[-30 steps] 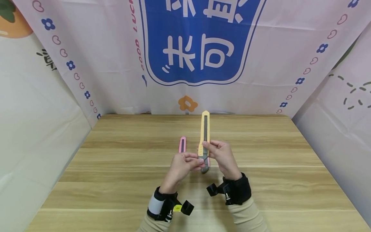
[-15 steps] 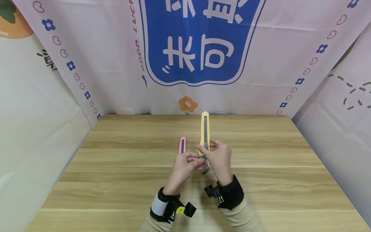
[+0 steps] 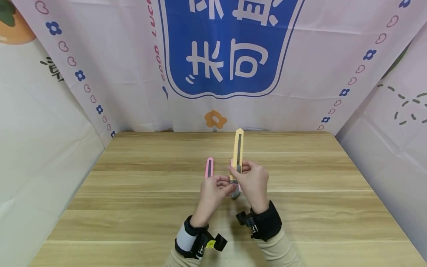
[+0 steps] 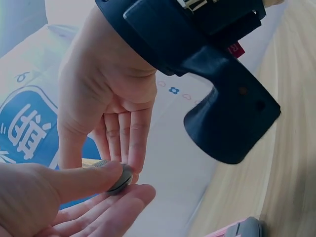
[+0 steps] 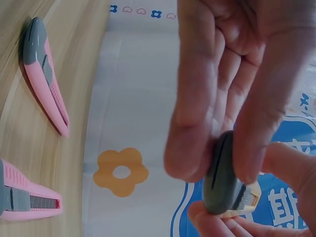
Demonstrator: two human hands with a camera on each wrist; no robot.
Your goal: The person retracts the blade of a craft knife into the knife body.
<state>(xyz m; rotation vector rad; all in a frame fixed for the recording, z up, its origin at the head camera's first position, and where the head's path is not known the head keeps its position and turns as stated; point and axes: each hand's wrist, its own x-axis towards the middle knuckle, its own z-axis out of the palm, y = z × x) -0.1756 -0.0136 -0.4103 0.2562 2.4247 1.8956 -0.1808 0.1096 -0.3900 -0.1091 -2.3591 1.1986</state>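
Note:
A yellow utility knife (image 3: 238, 148) with a grey end is held up over the table, its long body pointing away from me. My left hand (image 3: 213, 194) pinches it near the grey end, thumb on top, as the left wrist view shows. My right hand (image 3: 253, 183) grips the same knife from the right, thumb across it beside the grey slider (image 3: 238, 169). In the right wrist view the grey end (image 5: 220, 177) shows between the right thumb and fingers. A pink utility knife (image 3: 209, 167) lies left of it, partly behind the left hand.
A second pink utility knife (image 5: 29, 197) lies on the wooden table (image 3: 140, 207), mostly hidden behind the yellow one in the head view. A printed cloth (image 3: 133, 92) hangs along the table's back edge, with more cloth at both sides.
My right hand has shifted down and left along the yellow knife, its thumb now lower, and the right wrist has swung inward. The knife's far end leans slightly right. The left hand keeps its pinch.

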